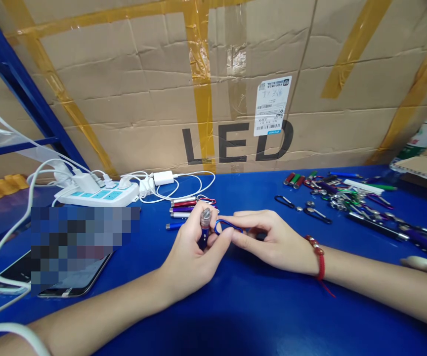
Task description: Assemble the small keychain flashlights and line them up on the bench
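Note:
My left hand is closed around a small blue keychain flashlight, held upright with its silver tip up. My right hand, with a red bead bracelet on the wrist, pinches a blue carabiner clip right beside the flashlight. Both hands rest on the blue table. Just behind them lie a few finished flashlights in red, purple, silver and blue.
A heap of loose flashlights and carabiner clips spreads at the right. A white power strip with chargers and white cables sits at the left, two phones in front of it. A big cardboard box marked LED walls the back.

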### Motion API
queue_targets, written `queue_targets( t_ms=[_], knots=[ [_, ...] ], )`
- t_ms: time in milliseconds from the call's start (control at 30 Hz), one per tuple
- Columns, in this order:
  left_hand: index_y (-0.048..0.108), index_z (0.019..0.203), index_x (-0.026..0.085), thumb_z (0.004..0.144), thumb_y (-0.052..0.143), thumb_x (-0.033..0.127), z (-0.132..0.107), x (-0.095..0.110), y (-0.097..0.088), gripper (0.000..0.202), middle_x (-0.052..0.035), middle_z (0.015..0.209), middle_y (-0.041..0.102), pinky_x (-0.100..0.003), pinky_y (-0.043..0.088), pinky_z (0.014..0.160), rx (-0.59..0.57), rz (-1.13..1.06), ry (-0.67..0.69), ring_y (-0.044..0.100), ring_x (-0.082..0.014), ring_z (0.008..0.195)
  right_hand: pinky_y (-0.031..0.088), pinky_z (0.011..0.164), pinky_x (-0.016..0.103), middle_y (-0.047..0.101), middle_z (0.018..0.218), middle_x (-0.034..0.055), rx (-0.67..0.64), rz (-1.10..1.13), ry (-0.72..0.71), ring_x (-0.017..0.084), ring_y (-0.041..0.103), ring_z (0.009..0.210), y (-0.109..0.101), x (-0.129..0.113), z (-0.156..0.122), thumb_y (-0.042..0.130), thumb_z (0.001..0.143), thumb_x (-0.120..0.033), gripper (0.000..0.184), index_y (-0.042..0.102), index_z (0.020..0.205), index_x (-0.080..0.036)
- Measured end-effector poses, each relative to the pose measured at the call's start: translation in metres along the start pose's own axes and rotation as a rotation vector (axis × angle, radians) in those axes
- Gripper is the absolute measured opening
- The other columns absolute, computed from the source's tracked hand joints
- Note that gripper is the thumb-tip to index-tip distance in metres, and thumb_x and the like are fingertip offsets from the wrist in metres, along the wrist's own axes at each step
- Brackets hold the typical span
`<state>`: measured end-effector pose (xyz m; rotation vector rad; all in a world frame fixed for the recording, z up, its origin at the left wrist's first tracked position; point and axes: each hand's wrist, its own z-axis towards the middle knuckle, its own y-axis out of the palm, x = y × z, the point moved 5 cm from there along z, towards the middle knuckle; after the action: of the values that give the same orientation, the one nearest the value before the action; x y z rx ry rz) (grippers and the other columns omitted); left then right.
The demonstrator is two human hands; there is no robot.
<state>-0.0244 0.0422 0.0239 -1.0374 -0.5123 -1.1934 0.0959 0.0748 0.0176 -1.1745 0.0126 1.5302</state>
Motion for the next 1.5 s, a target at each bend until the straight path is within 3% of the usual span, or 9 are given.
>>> queue_targets(
  t_ms=[1000,1300,1500],
  knots=[
    [0.030,0.074,0.023,0.078,0.051,0.014,-0.002,0.002,0.004,0.023,0.0070,0.064,0.031,-0.018,0.026,0.040,-0.055,-0.073,-0.005,0.029,-0.0065,0.047,0.034,0.048,0.018,0.048,0.062,-0.0022,0.037,-0.031,-0.132,0.006,0.041,0.053,-0.001,-0.008,-0.003,0.050,0.086,-0.021,0.026,0.064,0.107,-0.013],
    [0.030,0.075,0.023,0.080,0.048,0.010,-0.003,0.001,0.003,0.022,0.0060,0.067,0.034,-0.020,0.028,0.046,-0.063,-0.066,0.009,0.030,-0.0075,0.051,0.034,0.047,0.017,0.047,0.060,-0.0027,0.065,-0.031,-0.158,0.006,0.040,0.052,0.000,-0.009,-0.003,0.051,0.086,-0.018,0.026,0.064,0.108,-0.013],
    [0.030,0.077,0.022,0.089,0.042,0.021,-0.002,-0.003,0.003,0.017,0.0046,0.071,0.033,-0.022,0.029,0.052,-0.118,-0.176,0.000,0.030,-0.0096,0.058,0.033,0.046,0.016,0.046,0.059,-0.0032,0.080,-0.032,-0.170,0.005,0.039,0.050,-0.001,-0.011,-0.003,0.051,0.085,-0.017,0.026,0.064,0.107,-0.014]
  ],
)
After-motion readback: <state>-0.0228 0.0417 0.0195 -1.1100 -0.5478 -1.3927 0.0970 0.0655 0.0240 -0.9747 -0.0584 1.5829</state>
